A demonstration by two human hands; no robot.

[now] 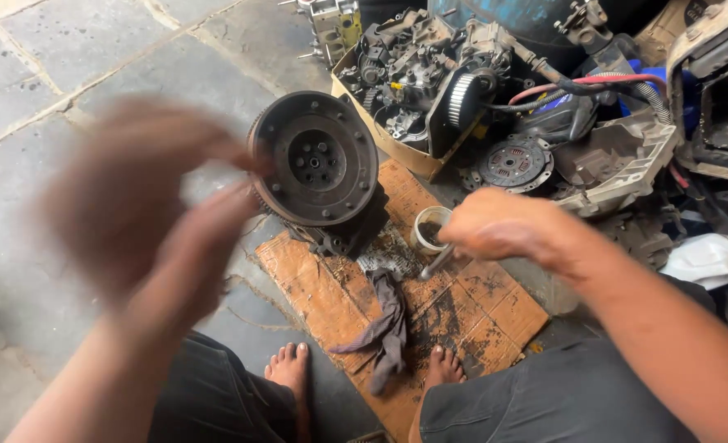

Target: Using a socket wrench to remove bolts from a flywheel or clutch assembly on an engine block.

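A round dark metal flywheel with a toothed ring stands tilted on an engine part, over a stained sheet of cardboard. My left hand is blurred, fingers spread, its fingertips at the flywheel's left rim. To the right, my right hand is closed around a slim metal tool that points down. The tool's tip is close to a small white cup with dark contents. A grey rag lies on the cardboard between my bare feet.
A cardboard box of greasy engine parts stands behind the flywheel. Right of it lie a clutch disc, hoses, a grey housing and a white cloth. Stone paving spreads to the left.
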